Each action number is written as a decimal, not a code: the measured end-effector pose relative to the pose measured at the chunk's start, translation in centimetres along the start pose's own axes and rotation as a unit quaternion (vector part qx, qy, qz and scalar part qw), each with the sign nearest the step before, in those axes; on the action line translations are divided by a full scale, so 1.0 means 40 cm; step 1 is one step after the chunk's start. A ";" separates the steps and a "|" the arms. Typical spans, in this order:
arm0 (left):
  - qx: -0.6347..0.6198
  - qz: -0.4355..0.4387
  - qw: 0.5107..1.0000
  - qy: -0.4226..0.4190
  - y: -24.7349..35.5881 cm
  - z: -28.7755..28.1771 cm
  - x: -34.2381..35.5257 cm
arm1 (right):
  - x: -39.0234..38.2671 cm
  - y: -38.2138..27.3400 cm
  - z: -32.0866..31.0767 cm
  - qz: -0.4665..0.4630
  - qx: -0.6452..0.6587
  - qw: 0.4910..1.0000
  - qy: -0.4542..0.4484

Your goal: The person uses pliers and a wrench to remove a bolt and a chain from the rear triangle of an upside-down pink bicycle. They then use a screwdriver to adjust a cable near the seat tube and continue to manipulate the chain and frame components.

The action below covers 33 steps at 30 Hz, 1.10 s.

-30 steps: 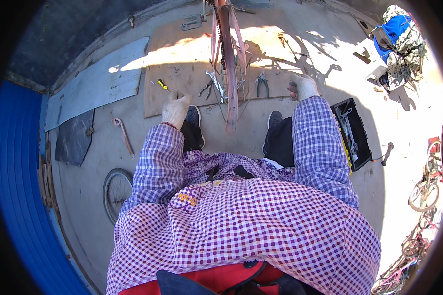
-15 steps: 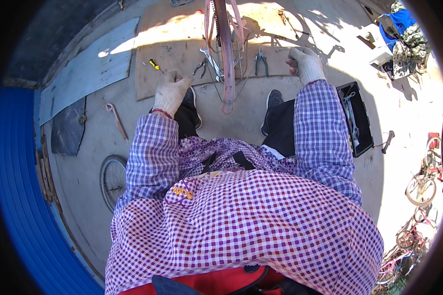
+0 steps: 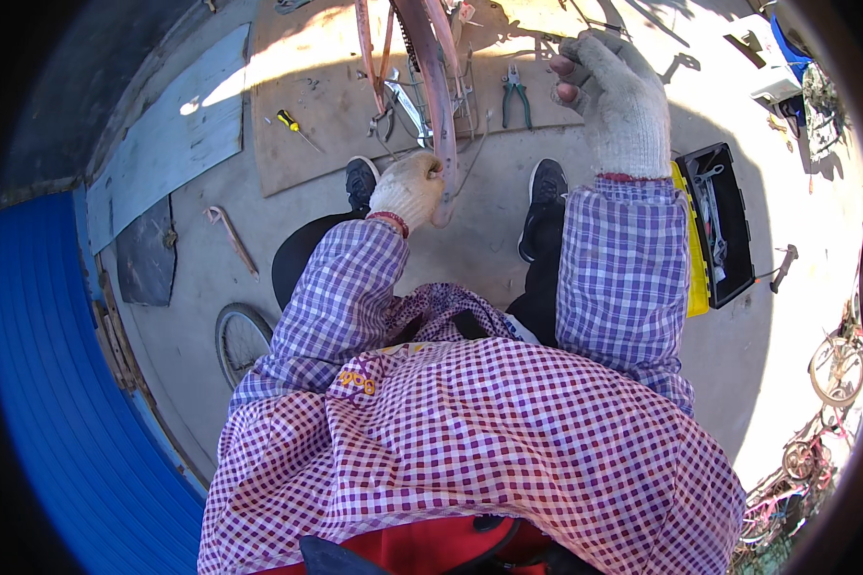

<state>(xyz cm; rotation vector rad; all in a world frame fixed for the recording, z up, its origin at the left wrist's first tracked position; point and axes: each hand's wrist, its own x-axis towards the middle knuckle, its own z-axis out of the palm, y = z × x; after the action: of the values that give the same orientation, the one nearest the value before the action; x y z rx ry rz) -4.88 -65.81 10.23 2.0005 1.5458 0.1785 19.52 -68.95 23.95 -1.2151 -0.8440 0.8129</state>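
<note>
A worn pink bicycle frame (image 3: 437, 107), with a dark chain alongside it, points down toward me over a board. My gloved left hand (image 3: 408, 190) is closed at the lower end of this frame, gripping its edge. My gloved right hand (image 3: 621, 113) is raised to the right of the frame, fingers apart and partly curled, bare fingertips showing, with nothing visible in it. Near the frame lie green-handled pliers (image 3: 516, 101), dark pliers (image 3: 383, 125), a silver tool (image 3: 408, 107) and a yellow screwdriver (image 3: 288, 121) on the board (image 3: 278, 168).
An open black-and-yellow toolbox (image 3: 724, 244) sits right of my legs. A loose wheel (image 3: 235, 335), a pink curved part (image 3: 230, 240) and flat panels (image 3: 177, 144) lie left, beside a blue corrugated wall (image 3: 43, 374). Bicycles (image 3: 834, 369) and bags (image 3: 815, 105) are at the right.
My left hand has moved rightward onto the lower end of the frame. My right hand has risen up and forward. My left knee has shifted outward.
</note>
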 end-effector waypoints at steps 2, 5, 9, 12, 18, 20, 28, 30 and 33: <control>0.007 -0.020 1.000 -0.004 -0.029 0.042 0.039 | -0.054 -0.039 0.006 -0.017 0.055 0.998 0.024; 0.029 -0.043 0.998 -0.019 -0.080 0.106 0.099 | -0.115 -0.082 0.024 0.003 0.131 0.991 0.015; 0.057 -0.079 0.995 -0.025 -0.141 0.181 0.170 | -0.171 -0.105 0.027 0.072 0.210 0.973 0.061; 0.076 -0.091 0.993 -0.017 -0.194 0.204 0.237 | -0.160 -0.098 0.031 0.098 0.263 0.959 0.024; 0.082 -0.107 0.991 -0.025 -0.259 0.294 0.308 | -0.128 -0.101 0.008 0.156 0.294 0.941 0.051; 0.127 -0.175 0.976 -0.032 -0.273 0.318 0.315 | -0.115 -0.101 -0.013 0.165 0.297 0.938 0.069; 0.209 -0.215 0.944 -0.134 -0.261 0.271 0.362 | -0.018 -0.076 -0.030 0.203 0.306 0.928 0.062; 0.223 -0.219 0.936 -0.161 -0.237 0.259 0.348 | -0.009 -0.076 -0.029 0.203 0.303 0.930 0.053; 0.232 -0.230 0.927 -0.183 -0.219 0.237 0.339 | -0.011 -0.080 -0.021 0.211 0.300 0.928 0.069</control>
<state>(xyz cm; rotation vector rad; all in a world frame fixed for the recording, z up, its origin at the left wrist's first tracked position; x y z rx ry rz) -3.69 -55.63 -5.42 1.7833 1.8597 -0.7713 20.31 -70.23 26.93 -0.8903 -0.1749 1.2098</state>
